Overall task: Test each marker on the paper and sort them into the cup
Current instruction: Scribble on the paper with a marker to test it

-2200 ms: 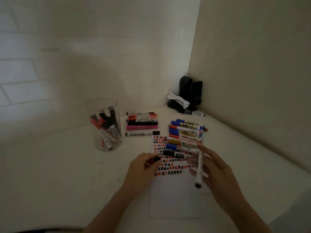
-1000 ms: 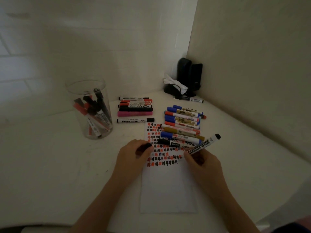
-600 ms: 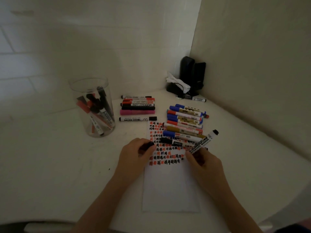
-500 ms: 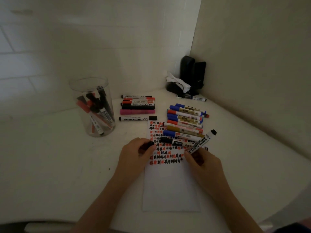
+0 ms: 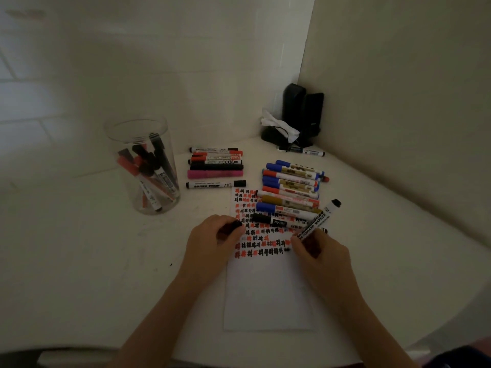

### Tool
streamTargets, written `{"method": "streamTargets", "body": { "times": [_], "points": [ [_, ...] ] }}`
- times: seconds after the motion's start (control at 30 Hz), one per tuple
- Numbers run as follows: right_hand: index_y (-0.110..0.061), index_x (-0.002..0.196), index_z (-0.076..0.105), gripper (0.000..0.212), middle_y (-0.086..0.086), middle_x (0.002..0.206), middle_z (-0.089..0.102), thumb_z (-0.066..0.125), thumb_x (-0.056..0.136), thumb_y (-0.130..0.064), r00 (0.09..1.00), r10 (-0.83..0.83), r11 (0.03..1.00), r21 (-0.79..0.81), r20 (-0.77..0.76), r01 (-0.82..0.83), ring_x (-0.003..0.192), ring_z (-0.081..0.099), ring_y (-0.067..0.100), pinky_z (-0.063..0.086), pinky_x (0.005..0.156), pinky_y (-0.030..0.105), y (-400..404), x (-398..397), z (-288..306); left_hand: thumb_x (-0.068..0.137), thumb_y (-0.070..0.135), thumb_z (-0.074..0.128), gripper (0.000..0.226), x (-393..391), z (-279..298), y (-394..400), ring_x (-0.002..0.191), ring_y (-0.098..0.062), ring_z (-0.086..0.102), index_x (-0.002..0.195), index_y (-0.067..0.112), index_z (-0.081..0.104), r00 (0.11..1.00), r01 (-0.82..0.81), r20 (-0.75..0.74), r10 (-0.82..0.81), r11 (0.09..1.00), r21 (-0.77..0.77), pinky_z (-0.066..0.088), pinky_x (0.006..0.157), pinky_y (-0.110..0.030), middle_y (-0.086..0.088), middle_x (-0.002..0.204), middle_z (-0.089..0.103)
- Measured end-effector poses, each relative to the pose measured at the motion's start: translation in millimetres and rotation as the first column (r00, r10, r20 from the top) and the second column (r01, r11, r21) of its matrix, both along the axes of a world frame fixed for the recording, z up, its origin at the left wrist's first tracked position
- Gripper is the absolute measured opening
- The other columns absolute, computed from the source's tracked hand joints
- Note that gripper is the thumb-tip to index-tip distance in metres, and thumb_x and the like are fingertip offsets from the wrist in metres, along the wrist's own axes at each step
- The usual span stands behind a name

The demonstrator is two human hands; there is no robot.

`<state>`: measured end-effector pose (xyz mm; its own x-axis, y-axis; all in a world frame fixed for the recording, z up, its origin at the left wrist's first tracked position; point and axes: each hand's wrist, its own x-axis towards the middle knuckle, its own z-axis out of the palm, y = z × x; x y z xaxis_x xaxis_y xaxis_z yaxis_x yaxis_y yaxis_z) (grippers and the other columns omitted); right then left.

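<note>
Now right hand (image 5: 320, 252) grips slim cylindrical marker (image 5: 317, 220)

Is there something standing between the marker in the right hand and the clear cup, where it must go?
Yes: the left hand, holding a black cap, sits between the whiteboard marker and the cup. Lifted over it, nothing visible blocks.

Bare table (image 5: 79, 261) lies open near left; far, the cup (image 5: 143, 166) and marker rows (image 5: 289, 189) crowd the paper's (image 5: 268, 293) far end.
</note>
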<state>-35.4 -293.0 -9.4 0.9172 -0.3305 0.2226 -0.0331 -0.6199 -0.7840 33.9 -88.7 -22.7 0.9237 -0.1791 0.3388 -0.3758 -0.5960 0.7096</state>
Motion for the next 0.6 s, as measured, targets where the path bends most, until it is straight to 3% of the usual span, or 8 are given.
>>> {"method": "streamTargets", "body": {
  "times": [0.27, 0.5, 0.6],
  "points": [
    [-0.023, 0.082, 0.062, 0.014, -0.010, 0.074, 0.064, 0.063, 0.088, -0.036, 1.000, -0.003, 1.000, -0.010, -0.011, 0.003, 0.066, 0.061, 0.005, 0.047, 0.057, 0.016, -2.6, 2.5, -4.0, 0.090, 0.039, 0.058, 0.028, 0.7, 0.6, 0.2, 0.085, 0.002, 0.055, 0.113, 0.023, 0.065, 1.000, -0.001, -0.006, 0.001, 1.000, 0.021, 0.038, 0.072, -0.005, 0.012, 0.097, 0.062],
    [-0.035, 0.082, 0.054, 0.011, -0.022, 0.075, 0.059, 0.062, 0.089, -0.035, 1.000, -0.006, 0.999, 0.032, -0.012, 0.006, 0.066, 0.057, -0.007, 0.043, 0.056, 0.004, -0.3, 1.4, 1.9, 0.090, 0.039, 0.058, 0.027, 0.3, 1.1, 0.1, 0.085, 0.002, 0.055, 0.112, 0.024, 0.065, 1.000, -0.005, -0.002, 0.005, 1.000, 0.015, 0.038, 0.074, -0.006, 0.013, 0.096, 0.062],
    [-0.033, 0.080, 0.056, 0.011, -0.018, 0.075, 0.061, 0.063, 0.089, -0.034, 1.000, -0.009, 1.000, 0.029, -0.022, 0.010, 0.069, 0.060, -0.001, 0.045, 0.057, 0.008, 1.4, 1.4, 1.7, 0.090, 0.037, 0.059, 0.024, -0.7, 2.0, 0.3, 0.083, 0.007, 0.054, 0.110, 0.024, 0.065, 1.000, 0.004, 0.008, -0.004, 1.000, -0.003, 0.039, 0.071, -0.003, 0.016, 0.093, 0.060]
  ]
}}
